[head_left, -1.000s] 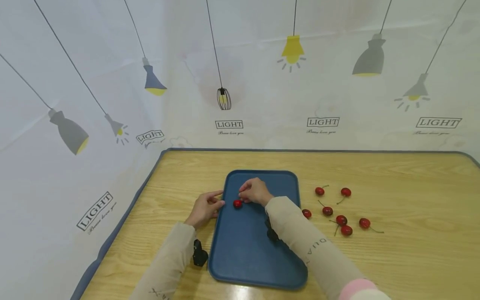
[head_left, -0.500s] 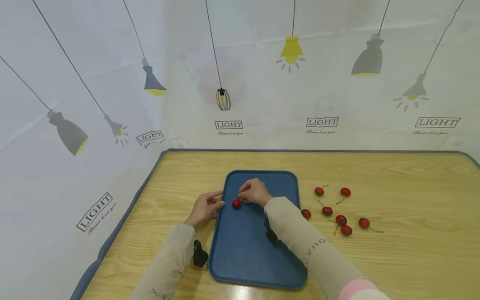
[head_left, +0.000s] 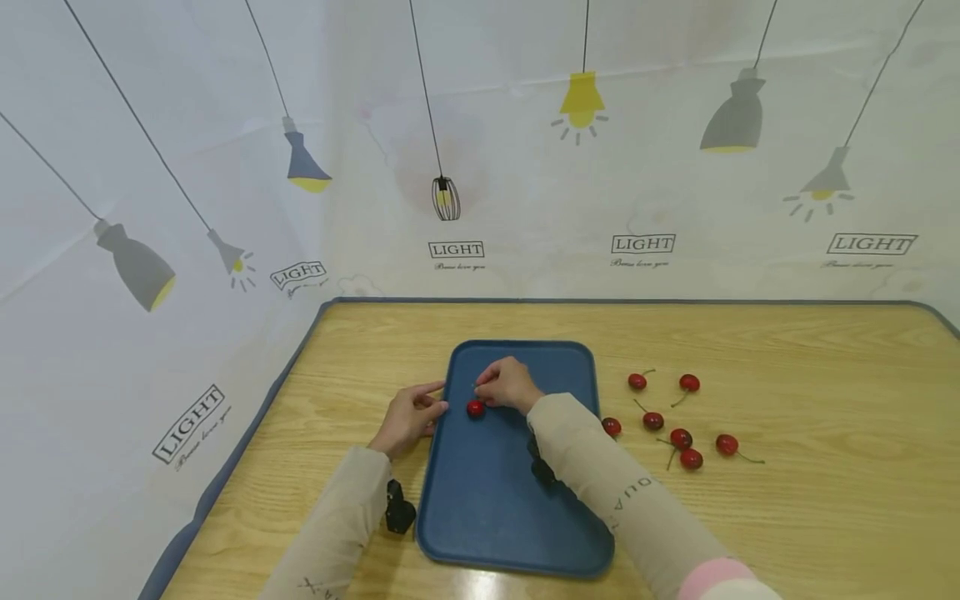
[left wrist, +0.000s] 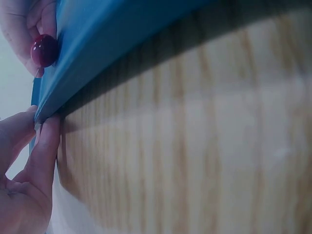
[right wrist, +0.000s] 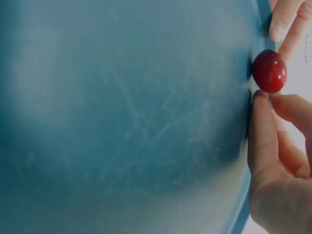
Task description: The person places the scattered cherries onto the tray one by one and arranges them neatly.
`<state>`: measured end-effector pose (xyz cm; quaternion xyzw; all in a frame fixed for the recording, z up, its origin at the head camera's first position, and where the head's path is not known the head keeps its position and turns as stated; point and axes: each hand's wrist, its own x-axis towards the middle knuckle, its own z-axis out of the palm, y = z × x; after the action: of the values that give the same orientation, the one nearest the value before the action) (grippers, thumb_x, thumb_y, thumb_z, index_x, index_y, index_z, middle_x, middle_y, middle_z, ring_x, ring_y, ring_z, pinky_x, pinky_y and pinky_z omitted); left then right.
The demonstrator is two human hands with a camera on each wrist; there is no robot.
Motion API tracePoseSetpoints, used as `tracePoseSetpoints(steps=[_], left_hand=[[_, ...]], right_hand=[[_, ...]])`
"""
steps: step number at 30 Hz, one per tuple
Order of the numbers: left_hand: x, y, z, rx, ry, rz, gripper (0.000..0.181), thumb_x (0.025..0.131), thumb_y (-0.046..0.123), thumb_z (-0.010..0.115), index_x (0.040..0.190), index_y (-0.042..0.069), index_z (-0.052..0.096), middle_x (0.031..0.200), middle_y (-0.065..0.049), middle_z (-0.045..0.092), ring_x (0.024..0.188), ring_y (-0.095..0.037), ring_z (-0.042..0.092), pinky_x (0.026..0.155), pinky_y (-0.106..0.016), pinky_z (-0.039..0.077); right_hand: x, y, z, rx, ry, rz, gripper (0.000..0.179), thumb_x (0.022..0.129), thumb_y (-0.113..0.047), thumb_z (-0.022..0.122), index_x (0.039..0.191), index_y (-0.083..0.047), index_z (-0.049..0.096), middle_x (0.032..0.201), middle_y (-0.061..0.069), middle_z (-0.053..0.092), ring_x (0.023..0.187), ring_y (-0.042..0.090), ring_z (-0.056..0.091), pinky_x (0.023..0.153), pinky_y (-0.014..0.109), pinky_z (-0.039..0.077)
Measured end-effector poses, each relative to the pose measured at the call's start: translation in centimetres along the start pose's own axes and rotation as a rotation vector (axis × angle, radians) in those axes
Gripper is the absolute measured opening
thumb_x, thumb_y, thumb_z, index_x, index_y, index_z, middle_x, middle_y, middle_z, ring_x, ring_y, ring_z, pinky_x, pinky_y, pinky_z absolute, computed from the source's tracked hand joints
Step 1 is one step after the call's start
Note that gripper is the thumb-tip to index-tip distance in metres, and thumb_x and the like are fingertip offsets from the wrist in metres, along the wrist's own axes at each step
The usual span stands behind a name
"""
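Observation:
In the head view, my right hand (head_left: 510, 385) is over the upper part of a blue tray (head_left: 517, 517). Thumb and forefinger pinch the stem of a dark red cherry (head_left: 476, 408), which sits at the tray's surface near its left side. The right wrist view shows the cherry (right wrist: 269, 71) just beyond those fingertips; most of its stem is hidden. My left hand (head_left: 408, 419) is at the tray's left edge. In the left wrist view, thumb and finger of the left hand (left wrist: 29, 165) hold the tray's rim (left wrist: 73, 73) from both sides.
Several cherries with stems, such as one cherry (head_left: 727, 444), lie scattered on the wooden table (head_left: 840, 375) right of the tray. One cherry (head_left: 611, 427) lies close to the tray's right edge, partly behind the right sleeve. A lamp-print cloth (head_left: 525, 192) stands behind the table.

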<state>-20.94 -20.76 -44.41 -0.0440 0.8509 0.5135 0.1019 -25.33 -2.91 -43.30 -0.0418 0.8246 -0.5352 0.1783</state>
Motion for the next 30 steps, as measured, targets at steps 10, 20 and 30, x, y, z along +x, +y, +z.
tracePoseSetpoints(steps=[10, 20, 30], left_hand=[[-0.08, -0.01, 0.00, -0.009, -0.004, 0.006, 0.042, 0.085, 0.007, 0.059, 0.126, 0.009, 0.051, 0.089, -0.012, 0.056, 0.066, -0.015, 0.055, 0.057, -0.028, 0.051], [-0.18, 0.12, -0.02, -0.003, -0.001, 0.015, 0.042, 0.085, 0.007, 0.059, 0.126, 0.009, 0.052, 0.089, -0.012, 0.056, 0.065, -0.015, 0.055, 0.057, -0.028, 0.051], [-0.11, 0.04, 0.02, -0.016, -0.003, 0.011, 0.042, 0.085, 0.009, 0.059, 0.126, 0.011, 0.051, 0.090, -0.012, 0.056, 0.066, -0.015, 0.055, 0.056, -0.028, 0.051]], right_hand=[[-0.10, -0.09, -0.01, -0.032, -0.011, -0.007, 0.011, 0.076, -0.001, 0.067, 0.086, 0.003, 0.067, 0.080, 0.011, 0.064, 0.059, 0.012, 0.059, 0.057, 0.025, 0.051], [-0.17, -0.32, 0.27, -0.021, -0.005, -0.006, 0.011, 0.075, 0.002, 0.066, 0.086, 0.004, 0.067, 0.084, 0.013, 0.062, 0.065, 0.016, 0.061, 0.057, 0.024, 0.051], [-0.39, -0.37, 0.37, -0.019, -0.010, -0.007, 0.011, 0.077, 0.003, 0.063, 0.088, 0.005, 0.065, 0.083, 0.013, 0.061, 0.063, 0.016, 0.061, 0.056, 0.025, 0.051]])
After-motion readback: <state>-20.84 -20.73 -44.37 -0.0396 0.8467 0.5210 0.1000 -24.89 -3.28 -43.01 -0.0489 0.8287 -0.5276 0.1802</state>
